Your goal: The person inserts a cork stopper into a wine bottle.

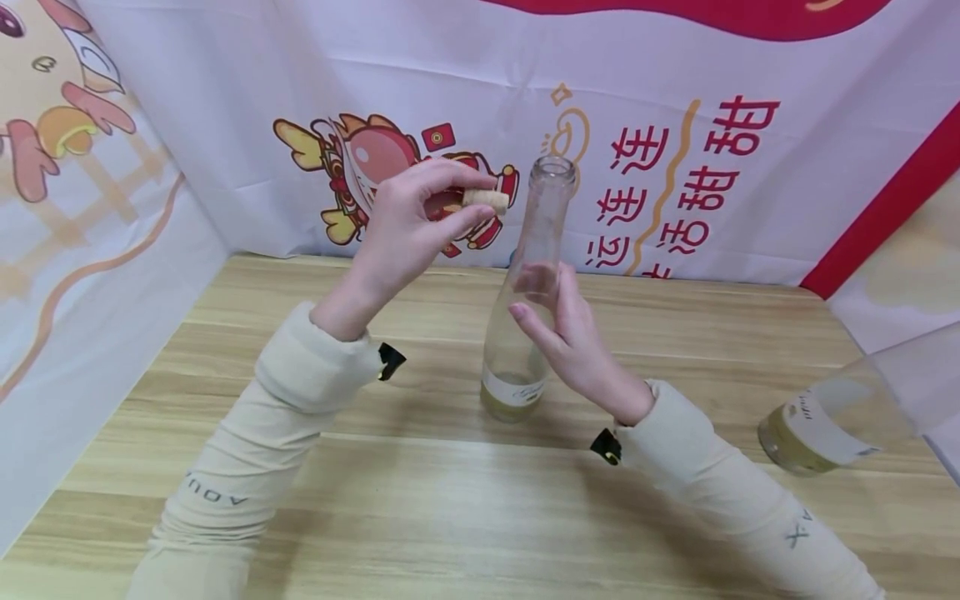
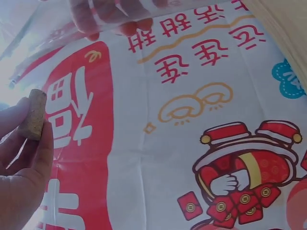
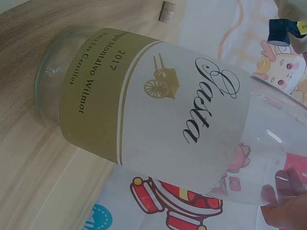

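My left hand [image 1: 412, 221] is raised to the left of a clear glass bottle [image 1: 498, 354]. It pinches a short tan cork [image 1: 487, 200] between thumb and fingers, beside the open bottle mouth and apart from it. In the left wrist view, the cork [image 2: 33, 114] sticks up from the fingertips. My right hand [image 1: 588, 358] grips the bottle's upper body from the right, thumb in front and fingers behind the glass. The bottle stands on the wooden table, its mouth uncovered. A white and gold label [image 3: 187, 120] wraps its lower part in the right wrist view.
A second clear labelled bottle [image 1: 825, 429] stands toward the table's right side. A small brown cork-like piece [image 3: 167, 12] shows on the table past the gripped bottle's base. A printed cloth backdrop [image 1: 450, 92] rises behind the wooden table [image 1: 450, 517].
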### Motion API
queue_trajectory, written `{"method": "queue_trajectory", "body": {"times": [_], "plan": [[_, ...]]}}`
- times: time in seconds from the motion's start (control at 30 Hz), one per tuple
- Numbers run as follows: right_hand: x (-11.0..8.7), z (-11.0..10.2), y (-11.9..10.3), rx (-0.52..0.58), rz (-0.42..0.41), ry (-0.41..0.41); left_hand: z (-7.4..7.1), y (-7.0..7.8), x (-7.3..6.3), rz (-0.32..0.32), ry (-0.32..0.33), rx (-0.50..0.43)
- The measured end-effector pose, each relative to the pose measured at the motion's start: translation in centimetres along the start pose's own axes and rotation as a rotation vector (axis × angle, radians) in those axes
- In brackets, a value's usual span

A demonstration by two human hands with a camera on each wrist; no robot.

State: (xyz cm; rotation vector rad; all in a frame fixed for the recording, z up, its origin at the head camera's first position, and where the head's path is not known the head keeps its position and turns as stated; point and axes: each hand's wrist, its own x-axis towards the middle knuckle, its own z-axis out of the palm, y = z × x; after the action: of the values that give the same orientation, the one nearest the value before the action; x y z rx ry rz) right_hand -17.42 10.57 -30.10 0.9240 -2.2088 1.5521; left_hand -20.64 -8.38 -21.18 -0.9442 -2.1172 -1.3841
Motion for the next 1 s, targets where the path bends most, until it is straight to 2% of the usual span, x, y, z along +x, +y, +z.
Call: {"method": "queue_trajectory", "body": {"times": [0.3, 0.4, 0.5, 0.7, 0.8, 0.83, 1.0], "plan": [[0.0, 0.0, -0.1, 0.000, 0.012, -0.005, 0.0, 1.6, 0.4, 0.124, 0.067, -0.053], [0.0, 0.0, 0.0, 0.000, 0.014, -0.004, 0.1, 2.2, 0.7, 0.145, 0.092, -0.090], [0.0, 0.0, -0.1, -0.004, 0.016, -0.006, 0.1, 2.9, 1.0, 0.147, 0.123, -0.158], [0.0, 0.0, -0.2, -0.002, 0.024, -0.010, -0.1, 4.1, 1.5, 0.033, 0.201, -0.273], [0.0, 0.0, -0.1, -0.002, 0.012, -0.004, -0.2, 4.5, 1.7, 0.015, 0.217, -0.290], [0.0, 0.1, -0.1, -0.002, 0.005, -0.001, -0.2, 4.5, 1.8, 0.014, 0.222, -0.301], [0.0, 0.1, 0.1, -0.005, -0.030, 0.009, 0.0, 4.8, 2.0, 0.100, 0.222, -0.320]]}}
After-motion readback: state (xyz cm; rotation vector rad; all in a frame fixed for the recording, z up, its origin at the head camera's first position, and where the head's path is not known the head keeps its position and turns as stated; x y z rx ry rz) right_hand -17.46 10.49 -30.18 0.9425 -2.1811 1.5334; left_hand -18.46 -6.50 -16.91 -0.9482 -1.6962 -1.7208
